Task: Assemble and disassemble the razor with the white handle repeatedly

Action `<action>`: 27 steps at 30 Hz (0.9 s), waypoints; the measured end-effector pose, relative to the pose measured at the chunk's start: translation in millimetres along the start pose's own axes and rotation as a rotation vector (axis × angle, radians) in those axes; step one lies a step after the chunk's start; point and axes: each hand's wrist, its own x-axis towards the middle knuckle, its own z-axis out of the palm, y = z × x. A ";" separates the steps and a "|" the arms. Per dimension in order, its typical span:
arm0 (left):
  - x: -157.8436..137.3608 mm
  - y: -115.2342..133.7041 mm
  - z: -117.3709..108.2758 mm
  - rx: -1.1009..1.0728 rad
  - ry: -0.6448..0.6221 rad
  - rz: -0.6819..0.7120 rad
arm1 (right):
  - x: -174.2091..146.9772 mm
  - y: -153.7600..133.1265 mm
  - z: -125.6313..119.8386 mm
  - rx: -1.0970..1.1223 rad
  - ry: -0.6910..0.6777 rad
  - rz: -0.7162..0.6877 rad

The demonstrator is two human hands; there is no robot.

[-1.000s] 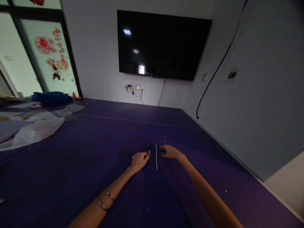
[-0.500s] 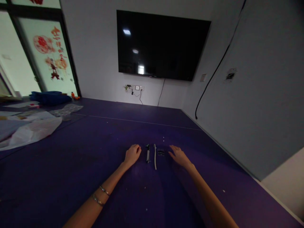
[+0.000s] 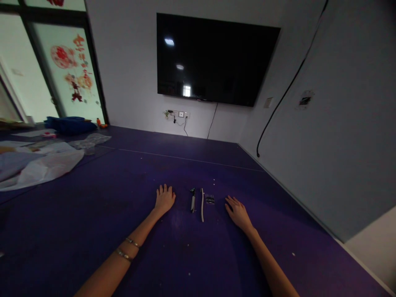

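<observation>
My left hand (image 3: 165,199) lies flat on the purple surface with its fingers spread and nothing in it. To its right, apart from it, is a slim black-and-white handled tool (image 3: 193,201), like a razor, though too small to be sure. Beside that tool lies a thin, slightly curved white stick (image 3: 202,206). A small clear packet with dark contents (image 3: 210,199) rests just right of the stick. My right hand (image 3: 237,209) is palm down further right, fingers extended, holding nothing and not touching the packet.
White sheets and plastic (image 3: 46,167) spread over the left side, with a crumpled clear bag (image 3: 93,140) and a blue cloth bundle (image 3: 71,125) behind. A black cable (image 3: 278,105) hangs along the right wall. A television (image 3: 213,60) is mounted on the far wall.
My left hand has moved left, away from the black-and-white tool, and its curled fingers have spread. My right hand has shifted slightly right and nearer to me. The small things stay put.
</observation>
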 end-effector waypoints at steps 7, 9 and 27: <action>-2.3 0.8 -1.9 0.017 0.009 -0.002 | 0.1 2.1 2.3 0.007 0.009 0.002; -1.8 -0.1 -1.5 0.018 0.005 0.002 | -0.2 1.7 1.8 0.010 0.008 -0.003; 1.6 -6.3 -0.7 0.013 -0.025 0.017 | -1.5 -3.0 -2.7 0.005 0.016 -0.004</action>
